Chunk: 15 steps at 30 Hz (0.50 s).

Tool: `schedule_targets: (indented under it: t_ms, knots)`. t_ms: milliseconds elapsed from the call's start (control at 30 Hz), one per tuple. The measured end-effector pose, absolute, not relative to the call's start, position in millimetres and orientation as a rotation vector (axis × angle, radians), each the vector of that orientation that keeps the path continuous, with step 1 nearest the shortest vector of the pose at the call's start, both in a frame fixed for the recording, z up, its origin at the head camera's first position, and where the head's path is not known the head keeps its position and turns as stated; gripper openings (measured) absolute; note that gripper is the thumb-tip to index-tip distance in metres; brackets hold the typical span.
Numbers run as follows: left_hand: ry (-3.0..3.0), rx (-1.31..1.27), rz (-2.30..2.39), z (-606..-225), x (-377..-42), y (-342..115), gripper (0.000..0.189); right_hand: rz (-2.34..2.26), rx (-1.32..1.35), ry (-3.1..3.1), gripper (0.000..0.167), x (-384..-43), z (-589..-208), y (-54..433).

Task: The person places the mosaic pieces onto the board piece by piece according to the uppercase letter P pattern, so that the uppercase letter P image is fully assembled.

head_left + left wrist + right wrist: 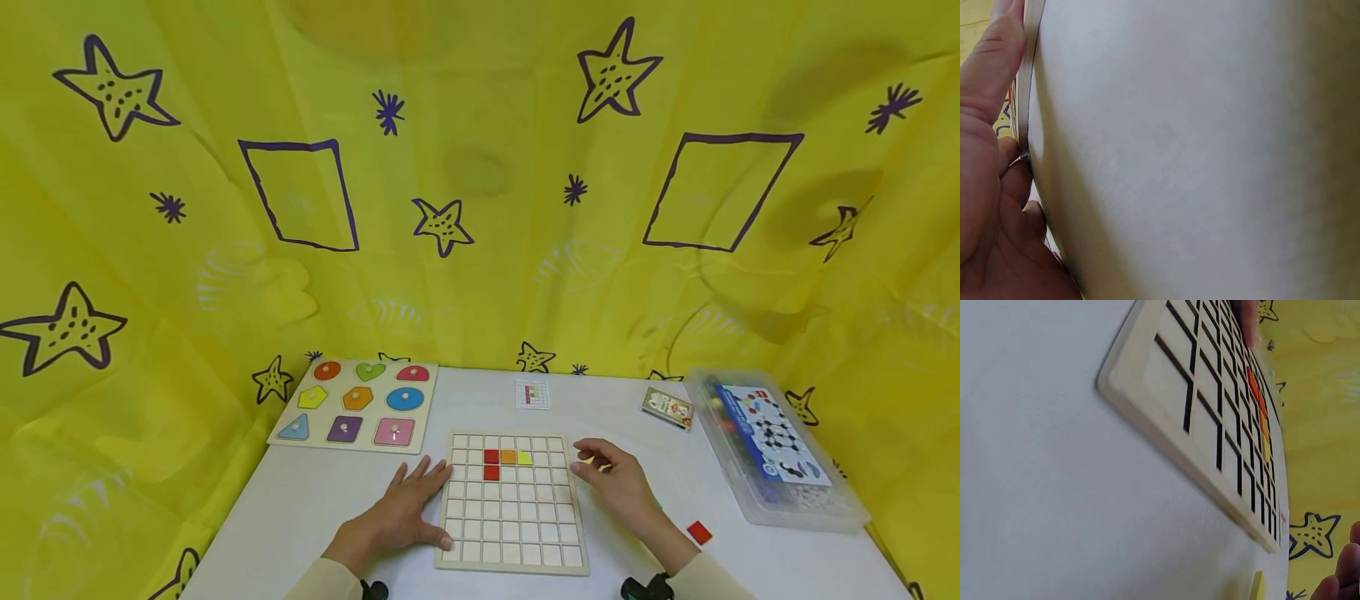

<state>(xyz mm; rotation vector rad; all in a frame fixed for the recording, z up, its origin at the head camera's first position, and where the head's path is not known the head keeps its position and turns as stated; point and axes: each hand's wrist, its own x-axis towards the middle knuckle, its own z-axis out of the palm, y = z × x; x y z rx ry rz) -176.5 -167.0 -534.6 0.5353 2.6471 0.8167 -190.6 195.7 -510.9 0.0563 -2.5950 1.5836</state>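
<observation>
Nine knobbed shapes fill the puzzle board, at ten o'clock from the grid board. The left hand, fingers spread, braces the nine o'clock edge; light pressure there should stop sliding. Between both hands, the grid board holds two red tiles, an orange tile and a yellow tile, all toward twelve. Toward two o'clock hovers the right hand, fingers loosely bent, apparently empty, near a loose yellow piece; tiles probably seat best lowered squarely. Past three lies a red piece; farther out, a clear box holds blurred contents.
</observation>
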Motion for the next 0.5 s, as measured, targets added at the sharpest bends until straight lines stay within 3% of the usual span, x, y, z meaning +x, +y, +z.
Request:
schedule_targets:
  t_ms: [500]
  knots:
    - [2.650,0.549,0.814,-533,-175,-168,0.111,1.328,-0.117,-2.791,0.036,-151,-514,281]
